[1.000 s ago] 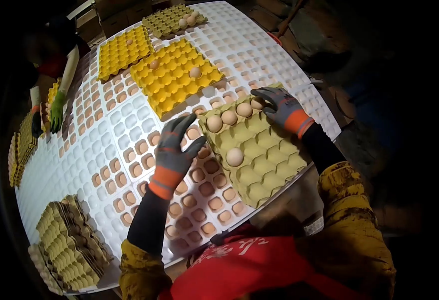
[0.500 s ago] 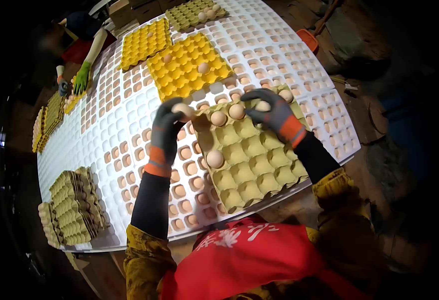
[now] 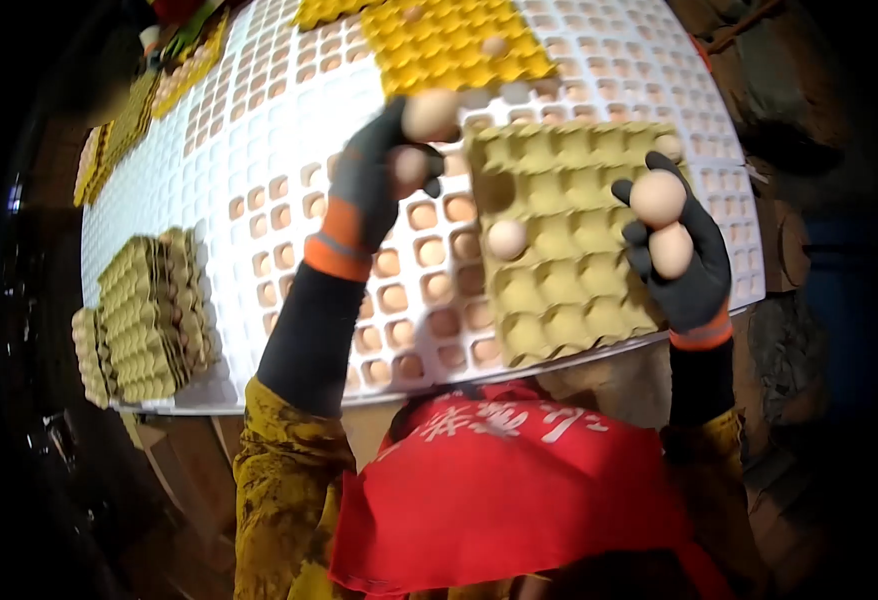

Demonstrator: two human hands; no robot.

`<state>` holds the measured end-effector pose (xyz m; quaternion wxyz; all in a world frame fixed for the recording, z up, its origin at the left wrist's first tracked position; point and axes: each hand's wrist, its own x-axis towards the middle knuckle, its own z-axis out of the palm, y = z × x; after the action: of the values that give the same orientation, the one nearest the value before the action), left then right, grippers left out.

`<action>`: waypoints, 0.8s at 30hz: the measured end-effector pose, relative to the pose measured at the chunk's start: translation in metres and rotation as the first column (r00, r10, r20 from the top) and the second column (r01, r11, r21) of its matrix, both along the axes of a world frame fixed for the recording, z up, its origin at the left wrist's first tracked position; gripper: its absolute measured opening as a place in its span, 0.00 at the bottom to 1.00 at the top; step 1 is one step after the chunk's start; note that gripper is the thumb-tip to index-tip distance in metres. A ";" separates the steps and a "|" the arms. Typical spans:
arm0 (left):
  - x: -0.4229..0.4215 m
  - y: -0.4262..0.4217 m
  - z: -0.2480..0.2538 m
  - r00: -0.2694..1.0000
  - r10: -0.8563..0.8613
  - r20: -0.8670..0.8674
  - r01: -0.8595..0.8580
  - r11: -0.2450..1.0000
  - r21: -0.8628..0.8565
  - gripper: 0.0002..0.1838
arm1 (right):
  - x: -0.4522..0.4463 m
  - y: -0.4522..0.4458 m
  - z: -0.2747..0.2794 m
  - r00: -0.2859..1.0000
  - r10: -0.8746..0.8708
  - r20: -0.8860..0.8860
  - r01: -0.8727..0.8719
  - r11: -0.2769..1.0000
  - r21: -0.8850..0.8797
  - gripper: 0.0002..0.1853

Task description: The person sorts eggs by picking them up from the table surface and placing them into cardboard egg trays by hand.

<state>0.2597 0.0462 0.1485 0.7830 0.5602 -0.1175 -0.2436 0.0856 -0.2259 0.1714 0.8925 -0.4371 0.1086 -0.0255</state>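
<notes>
My left hand (image 3: pixel 371 175), in a grey and orange work glove, grips one egg (image 3: pixel 430 114) at its fingertips and another egg (image 3: pixel 409 170) against the palm; both are slightly blurred. It hovers beyond the left edge of an olive pulp egg tray (image 3: pixel 574 240). Over that tray's right side, my right hand (image 3: pixel 694 270) is turned palm up with fingers curled around two eggs, an upper egg (image 3: pixel 658 197) and a lower egg (image 3: pixel 671 250). Inside the tray, one egg (image 3: pixel 507 239) sits at the left and another egg (image 3: pixel 668 148) at the far right corner.
A white board (image 3: pixel 289 385) with many square pockets, several holding eggs, covers the table. Beyond lies a yellow egg tray (image 3: pixel 459 50) with a few eggs. Stacked olive trays (image 3: pixel 144 320) stand at the left. Another person's green-gloved hand (image 3: pixel 194 28) shows at the top left.
Eggs from the olive tray's far row are now in my hands. My right hand has turned palm up and moved right; my left now has two eggs. The view has shifted.
</notes>
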 end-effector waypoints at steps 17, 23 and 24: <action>-0.228 0.363 -0.092 0.808 0.560 0.184 -0.508 0.503 0.699 0.24 | -0.002 0.372 -0.113 0.729 0.663 -0.173 -0.493 0.332 -0.804 0.23; -0.217 0.352 -0.121 0.883 0.160 0.441 -0.468 0.360 0.807 0.23 | 0.017 0.415 -0.154 0.741 0.669 -0.055 -0.267 0.217 -0.939 0.19; -0.214 0.349 -0.122 0.902 -0.040 0.429 -0.405 0.263 0.876 0.23 | 0.021 0.421 -0.156 0.768 0.638 0.055 -0.187 0.306 -0.933 0.19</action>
<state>0.0462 0.3952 0.0261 0.2782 0.9582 -0.0258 -0.0610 0.1068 0.1950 0.0158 0.4954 -0.8336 -0.2354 0.0656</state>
